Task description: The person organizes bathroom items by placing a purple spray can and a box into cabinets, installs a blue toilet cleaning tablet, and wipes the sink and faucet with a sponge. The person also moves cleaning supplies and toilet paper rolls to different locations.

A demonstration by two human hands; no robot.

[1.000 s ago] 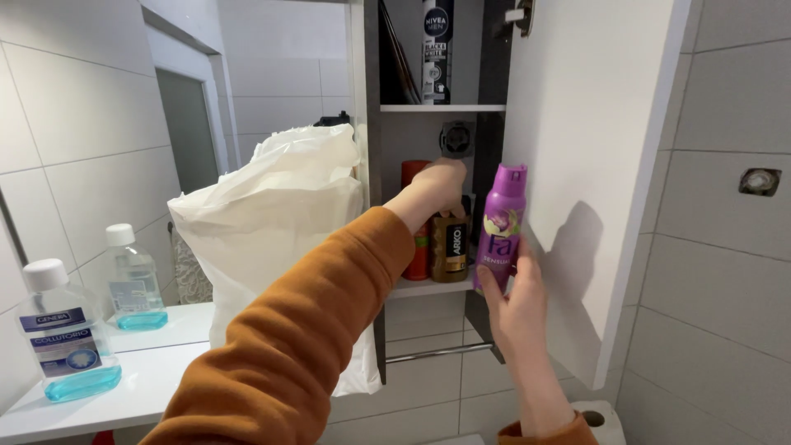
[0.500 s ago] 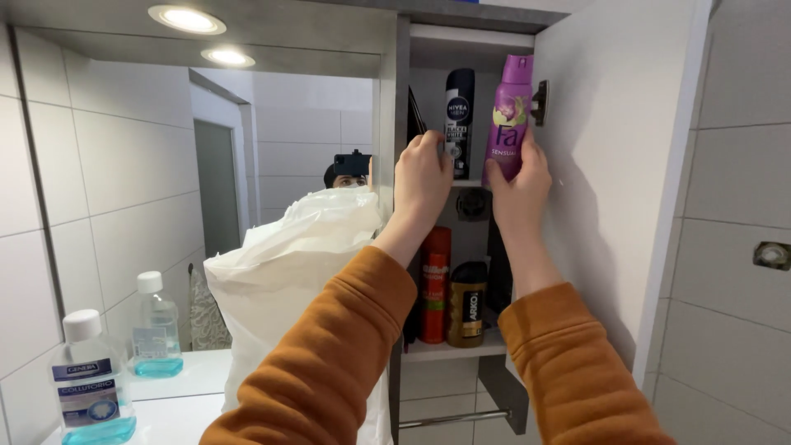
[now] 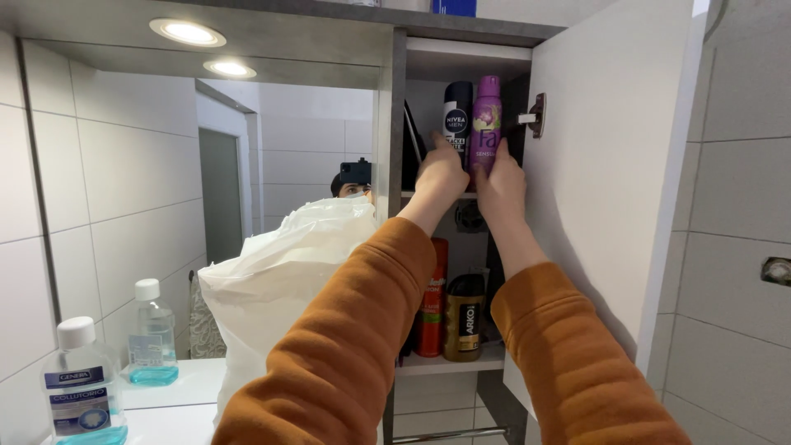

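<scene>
Both arms in orange sleeves reach up into an open wall cabinet. My right hand (image 3: 499, 183) grips a purple spray can (image 3: 485, 124) that stands upright on the upper shelf (image 3: 409, 194). Beside it on the left is a black and white spray can (image 3: 456, 119), with my left hand (image 3: 440, 174) closed around its lower part. On the lower shelf (image 3: 437, 367) stand a red can (image 3: 432, 298) and a dark bottle with a gold label (image 3: 465, 317).
The white cabinet door (image 3: 606, 173) stands open to the right. A white plastic bag (image 3: 276, 288) sits on the counter left of the cabinet. A mouthwash bottle with blue liquid (image 3: 82, 387) stands at the far left before the mirror (image 3: 206, 214).
My right hand carried the purple can from beside the lower shelf up onto the upper shelf. My left hand rose from the lower shelf to the black and white can.
</scene>
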